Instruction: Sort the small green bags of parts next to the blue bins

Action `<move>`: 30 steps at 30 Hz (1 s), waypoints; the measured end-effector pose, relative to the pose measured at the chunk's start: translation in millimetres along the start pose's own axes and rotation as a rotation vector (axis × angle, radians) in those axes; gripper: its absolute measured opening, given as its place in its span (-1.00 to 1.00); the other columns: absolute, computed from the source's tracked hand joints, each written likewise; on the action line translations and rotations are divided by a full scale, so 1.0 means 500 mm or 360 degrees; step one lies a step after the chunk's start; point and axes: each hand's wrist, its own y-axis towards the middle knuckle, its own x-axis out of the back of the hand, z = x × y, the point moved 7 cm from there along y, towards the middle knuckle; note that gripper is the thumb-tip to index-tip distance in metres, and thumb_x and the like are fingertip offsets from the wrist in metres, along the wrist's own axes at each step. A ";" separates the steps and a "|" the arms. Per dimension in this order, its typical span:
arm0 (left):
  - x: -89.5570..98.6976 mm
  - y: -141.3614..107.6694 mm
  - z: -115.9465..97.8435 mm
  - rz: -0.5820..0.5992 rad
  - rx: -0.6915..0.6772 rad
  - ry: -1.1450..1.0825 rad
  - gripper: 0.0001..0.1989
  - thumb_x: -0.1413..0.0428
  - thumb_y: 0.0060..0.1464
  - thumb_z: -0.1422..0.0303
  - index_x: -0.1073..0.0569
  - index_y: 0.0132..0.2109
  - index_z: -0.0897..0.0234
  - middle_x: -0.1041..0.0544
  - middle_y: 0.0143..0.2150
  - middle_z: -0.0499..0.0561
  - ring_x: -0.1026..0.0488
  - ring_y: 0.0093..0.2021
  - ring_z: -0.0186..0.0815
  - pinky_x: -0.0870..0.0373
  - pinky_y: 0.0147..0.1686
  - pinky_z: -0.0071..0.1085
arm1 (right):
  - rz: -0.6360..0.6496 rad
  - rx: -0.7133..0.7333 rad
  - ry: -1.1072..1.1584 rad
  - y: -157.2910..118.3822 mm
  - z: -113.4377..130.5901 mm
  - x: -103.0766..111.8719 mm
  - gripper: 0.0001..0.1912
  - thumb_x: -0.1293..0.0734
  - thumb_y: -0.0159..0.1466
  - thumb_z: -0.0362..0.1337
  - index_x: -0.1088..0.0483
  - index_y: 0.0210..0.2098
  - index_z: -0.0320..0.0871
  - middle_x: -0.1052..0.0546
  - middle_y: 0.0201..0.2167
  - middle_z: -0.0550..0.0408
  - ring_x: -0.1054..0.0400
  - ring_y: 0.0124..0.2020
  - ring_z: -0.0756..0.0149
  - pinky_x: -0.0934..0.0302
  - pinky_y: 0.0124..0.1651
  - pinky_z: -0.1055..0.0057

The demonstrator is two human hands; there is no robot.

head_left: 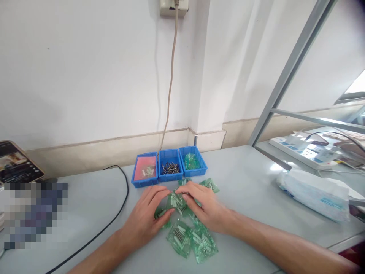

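Note:
Between my hands is a small green plastic bag (pixel 176 202) holding white plugs and screws. My left hand (pixel 148 209) is at its left edge, thumb and fingers spread apart around that side. My right hand (pixel 207 205) has its thumb and forefinger pinched together at the bag's upper right. More green bags lie around and under the hands. One bag with screws and white pieces (pixel 179 236) lies in front, beside another filled bag (pixel 203 243). A further bag (pixel 210 184) shows behind my right hand.
Three blue bins stand behind: one with pink lining and white plugs (pixel 142 179), one with screws (pixel 170 168), one with green bags (pixel 191 161). A black cable (pixel 121 207) crosses the left side. At right are a tissue pack (pixel 312 194), a metal post (pixel 288 82) and a power strip (pixel 296 150).

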 end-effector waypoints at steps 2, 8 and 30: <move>0.000 0.000 0.000 0.0006 -0.0006 -0.0003 -0.67 -0.16 0.42 0.36 -0.36 0.25 0.19 -0.49 0.14 0.17 -0.47 0.12 -0.08 -0.49 0.12 -0.17 | 0.0003 -0.0005 -0.0006 -0.001 -0.001 -0.001 -0.73 -0.14 0.60 -0.31 -0.39 0.18 -0.03 -0.56 -0.10 0.05 -0.45 -0.12 0.25 -0.32 -0.03 0.33; -0.003 -0.003 0.005 0.0003 0.0012 0.0003 -0.66 -0.17 0.42 0.34 -0.37 0.26 0.18 -0.50 0.15 0.16 -0.49 0.13 -0.08 -0.51 0.12 -0.17 | 0.0009 -0.0012 -0.0007 0.002 0.002 0.001 -0.73 -0.14 0.60 -0.31 -0.39 0.16 -0.04 -0.56 -0.10 0.04 -0.45 -0.12 0.25 -0.33 -0.05 0.33; -0.003 0.002 -0.001 0.0031 -0.0011 -0.0033 -0.68 -0.16 0.42 0.33 -0.37 0.25 0.18 -0.53 0.12 0.15 -0.51 0.09 -0.09 -0.51 0.10 -0.17 | 0.0026 -0.0012 -0.0030 0.002 0.001 0.000 -0.74 -0.13 0.61 -0.30 -0.39 0.15 -0.04 -0.56 -0.13 0.04 -0.45 -0.15 0.23 -0.33 -0.07 0.32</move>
